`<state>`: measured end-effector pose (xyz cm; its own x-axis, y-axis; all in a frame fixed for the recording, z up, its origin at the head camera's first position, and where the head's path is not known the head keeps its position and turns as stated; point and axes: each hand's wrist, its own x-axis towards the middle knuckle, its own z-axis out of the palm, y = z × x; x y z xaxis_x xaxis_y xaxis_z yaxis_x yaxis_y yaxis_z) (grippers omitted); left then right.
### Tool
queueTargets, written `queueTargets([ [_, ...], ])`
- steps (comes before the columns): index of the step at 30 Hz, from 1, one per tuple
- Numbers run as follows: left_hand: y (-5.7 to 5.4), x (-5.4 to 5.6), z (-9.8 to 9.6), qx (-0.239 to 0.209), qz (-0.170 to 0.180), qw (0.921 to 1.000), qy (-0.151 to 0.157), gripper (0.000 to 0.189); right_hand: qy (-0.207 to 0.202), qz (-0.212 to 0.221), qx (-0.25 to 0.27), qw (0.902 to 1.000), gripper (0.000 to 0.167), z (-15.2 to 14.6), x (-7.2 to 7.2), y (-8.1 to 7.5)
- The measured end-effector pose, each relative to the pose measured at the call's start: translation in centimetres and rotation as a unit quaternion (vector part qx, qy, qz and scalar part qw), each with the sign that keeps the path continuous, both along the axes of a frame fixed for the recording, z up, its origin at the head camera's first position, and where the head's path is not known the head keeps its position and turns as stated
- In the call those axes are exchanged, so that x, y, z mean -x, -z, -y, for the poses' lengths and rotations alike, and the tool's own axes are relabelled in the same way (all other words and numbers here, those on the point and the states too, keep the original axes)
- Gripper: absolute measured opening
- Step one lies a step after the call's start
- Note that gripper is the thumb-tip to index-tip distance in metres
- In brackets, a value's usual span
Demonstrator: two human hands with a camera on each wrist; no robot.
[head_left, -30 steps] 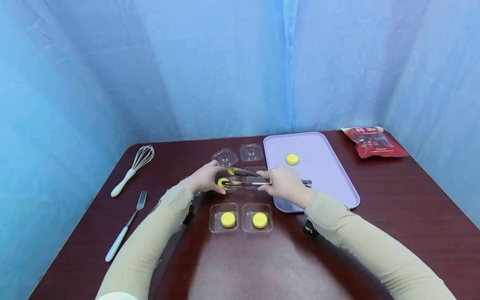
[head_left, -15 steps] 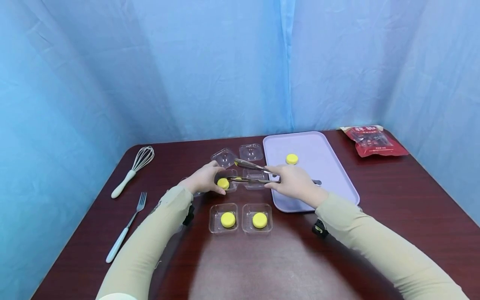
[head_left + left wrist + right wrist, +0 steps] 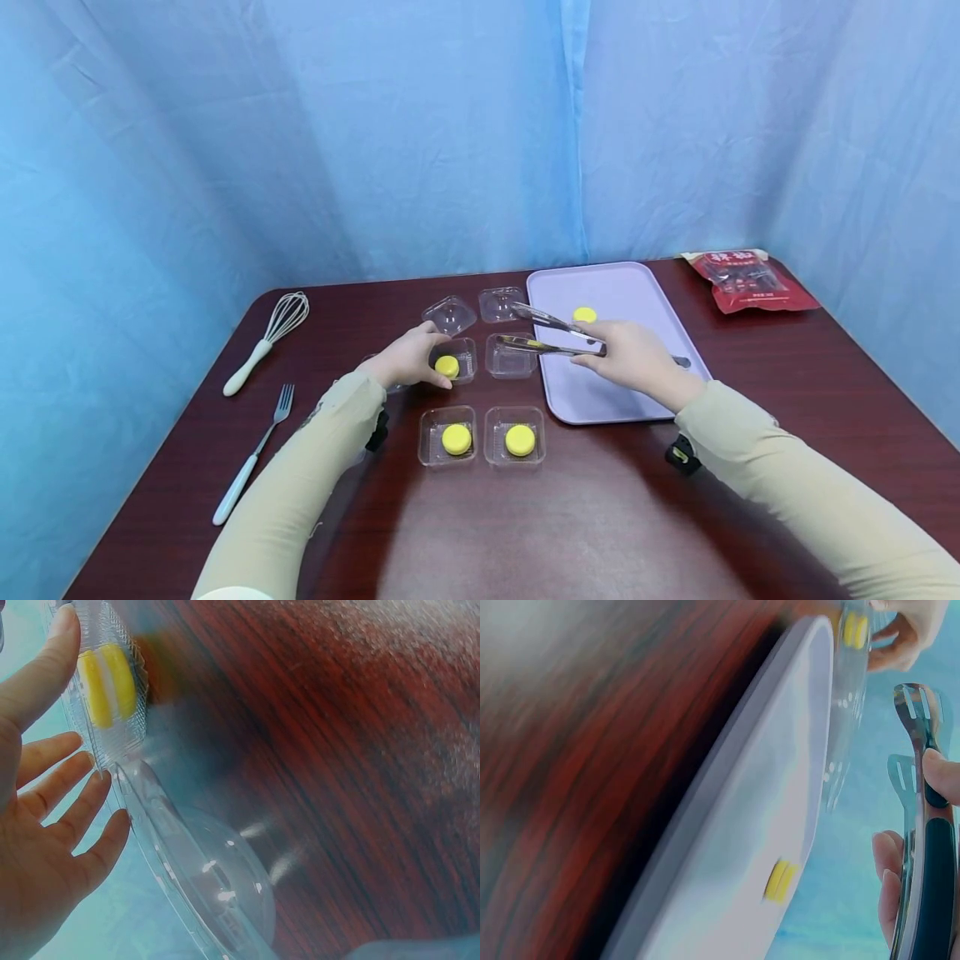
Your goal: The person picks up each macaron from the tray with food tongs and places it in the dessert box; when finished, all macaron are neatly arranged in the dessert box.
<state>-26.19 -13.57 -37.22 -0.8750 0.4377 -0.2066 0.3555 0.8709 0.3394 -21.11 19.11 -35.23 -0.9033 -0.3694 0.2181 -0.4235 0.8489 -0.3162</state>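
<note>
My left hand (image 3: 406, 358) is beside a clear plastic container (image 3: 468, 357), thumb and fingers loosely spread at its rim. A yellow macaron (image 3: 447, 367) lies inside it; the left wrist view shows a pale filling between its two halves. My right hand (image 3: 636, 358) grips metal tongs (image 3: 555, 322) with dark handle inlays. Their ends stand apart with nothing between them, over the left edge of the lilac tray (image 3: 592, 400) and an empty clear container (image 3: 510, 360). Another yellow macaron (image 3: 781, 880) rests on the tray, partly covered by my right hand in the head view.
Two front containers (image 3: 427, 452) (image 3: 493, 452) each hold a yellow macaron. Clear domed lids (image 3: 450, 315) lie behind. A whisk (image 3: 255, 358) and a fork (image 3: 251, 462) lie at the left. A red food packet (image 3: 753, 283) sits at the back right.
The tongs have opened and moved right, away from the container by my left hand, leaving the macaron in it. My left hand has stayed in place.
</note>
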Motion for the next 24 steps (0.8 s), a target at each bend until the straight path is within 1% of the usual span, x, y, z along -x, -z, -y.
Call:
queueTargets([
  [5, -0.1, 0.0, -0.1, 0.000, 0.002, 1.0000, 0.000, 0.078, 0.020, 0.010, 0.004, 0.9997, 0.054, -1.8, 0.3, -0.2],
  [10, -0.1, -0.1, -0.1, 0.002, 0.004, 1.0000, -0.002, 0.078, 0.045, 0.023, -0.018, 0.9986, 0.056, -3.1, 0.5, -0.6],
  [15, -0.2, -0.1, -0.1, 0.006, 0.004, 1.0000, 0.002, 0.078, 0.067, 0.045, -0.034, 0.9962, 0.058, -4.1, 0.8, -1.0],
  [24, -0.3, -0.2, -0.2, 0.006, 0.010, 0.9999, -0.002, 0.078, 0.084, 0.066, -0.045, 0.9932, 0.059, -5.4, 1.5, -0.5],
])
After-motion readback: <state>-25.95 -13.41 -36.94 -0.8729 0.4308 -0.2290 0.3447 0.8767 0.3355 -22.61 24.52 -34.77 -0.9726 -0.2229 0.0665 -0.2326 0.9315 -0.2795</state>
